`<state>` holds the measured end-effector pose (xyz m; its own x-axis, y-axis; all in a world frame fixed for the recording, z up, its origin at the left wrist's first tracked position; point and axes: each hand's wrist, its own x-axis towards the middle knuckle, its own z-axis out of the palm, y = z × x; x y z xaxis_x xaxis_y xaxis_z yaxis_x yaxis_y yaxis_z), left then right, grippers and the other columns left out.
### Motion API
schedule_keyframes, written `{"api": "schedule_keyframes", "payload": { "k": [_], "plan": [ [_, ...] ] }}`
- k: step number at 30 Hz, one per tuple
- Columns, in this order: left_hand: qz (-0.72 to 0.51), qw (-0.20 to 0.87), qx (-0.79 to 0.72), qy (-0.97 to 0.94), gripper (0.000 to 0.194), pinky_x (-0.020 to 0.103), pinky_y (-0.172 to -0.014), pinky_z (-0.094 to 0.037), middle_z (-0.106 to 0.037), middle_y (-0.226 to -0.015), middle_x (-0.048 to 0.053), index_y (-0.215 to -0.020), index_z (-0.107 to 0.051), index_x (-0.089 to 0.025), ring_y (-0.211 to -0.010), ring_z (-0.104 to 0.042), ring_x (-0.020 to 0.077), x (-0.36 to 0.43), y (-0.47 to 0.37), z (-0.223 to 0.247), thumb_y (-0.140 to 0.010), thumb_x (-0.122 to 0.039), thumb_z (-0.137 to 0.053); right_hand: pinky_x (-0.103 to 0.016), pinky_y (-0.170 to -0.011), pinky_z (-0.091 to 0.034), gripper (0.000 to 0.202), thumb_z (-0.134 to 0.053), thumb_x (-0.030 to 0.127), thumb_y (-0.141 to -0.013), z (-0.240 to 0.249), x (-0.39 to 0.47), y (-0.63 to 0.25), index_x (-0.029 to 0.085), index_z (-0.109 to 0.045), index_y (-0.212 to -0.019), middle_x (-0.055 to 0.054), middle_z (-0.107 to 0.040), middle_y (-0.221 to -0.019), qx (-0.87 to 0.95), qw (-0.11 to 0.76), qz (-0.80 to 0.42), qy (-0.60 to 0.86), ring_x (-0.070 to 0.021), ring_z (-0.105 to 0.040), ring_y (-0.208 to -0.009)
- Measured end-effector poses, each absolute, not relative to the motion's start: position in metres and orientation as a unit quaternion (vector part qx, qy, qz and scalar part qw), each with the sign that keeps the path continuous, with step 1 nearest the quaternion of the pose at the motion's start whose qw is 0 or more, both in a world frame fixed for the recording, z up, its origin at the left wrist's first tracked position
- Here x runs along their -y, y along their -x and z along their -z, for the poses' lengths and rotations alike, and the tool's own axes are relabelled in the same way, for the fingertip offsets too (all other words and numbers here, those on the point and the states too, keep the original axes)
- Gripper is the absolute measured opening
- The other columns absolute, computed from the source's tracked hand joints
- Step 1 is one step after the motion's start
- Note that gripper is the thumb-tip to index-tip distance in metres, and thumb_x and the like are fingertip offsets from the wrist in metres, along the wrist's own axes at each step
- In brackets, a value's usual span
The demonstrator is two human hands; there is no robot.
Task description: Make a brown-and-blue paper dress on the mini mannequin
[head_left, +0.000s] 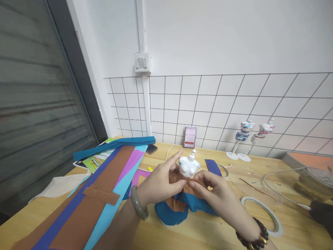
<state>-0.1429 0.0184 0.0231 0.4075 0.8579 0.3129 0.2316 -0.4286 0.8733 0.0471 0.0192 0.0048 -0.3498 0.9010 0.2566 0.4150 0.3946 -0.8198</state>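
Note:
A small white mannequin torso [189, 166] with a knobbed neck stands upright between my hands. Below it, gathered brown cloth [179, 201] spreads out like a skirt, with a wide blue band [170, 212] along its lower edge. My left hand [166, 178] holds the brown cloth at the waist, thumb pressed in at the front and one finger pointing up beside the torso. Opposite it, my right hand [210, 185] pinches the gathered edge between thumb and fingertips. The torso's lower end is hidden by the cloth and fingers.
Brown, blue and purple strips [104, 187] lie along the left side. A phone [190, 137] with a running timer leans against the wall. Two small mannequins on stands [243, 133] are at the back right. A tape roll [277, 224] lies right of my right hand.

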Motion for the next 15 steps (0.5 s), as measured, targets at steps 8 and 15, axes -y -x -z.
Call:
{"api": "schedule_keyframes", "payload": {
  "k": [8,15],
  "plan": [
    [-0.412,0.427,-0.362,-0.719,0.075,0.036,-0.091,-0.045,-0.063,-0.106,0.006,-0.144,-0.021,-0.025,-0.101,-0.059,0.0194,-0.020,0.145,-0.021,-0.079,-0.011,-0.056,-0.026,-0.063,-0.047,0.022,-0.053,0.040,-0.086,-0.010,-0.013,-0.048,0.020,-0.059,-0.080,-0.002,-0.060,-0.076,0.759,0.354,-0.358,0.414,-0.0159,-0.055,-0.070],
    [-0.419,0.465,-0.341,-0.701,0.075,0.037,-0.092,-0.046,-0.062,-0.110,0.007,-0.144,-0.021,-0.025,-0.104,-0.059,0.0196,-0.020,0.146,-0.020,-0.079,-0.011,-0.057,-0.023,-0.053,-0.043,0.025,-0.049,0.039,-0.089,-0.011,-0.009,-0.046,0.021,-0.064,-0.084,-0.001,-0.059,-0.069,0.755,0.352,-0.382,0.400,-0.0135,-0.052,-0.060]
  ]
}}
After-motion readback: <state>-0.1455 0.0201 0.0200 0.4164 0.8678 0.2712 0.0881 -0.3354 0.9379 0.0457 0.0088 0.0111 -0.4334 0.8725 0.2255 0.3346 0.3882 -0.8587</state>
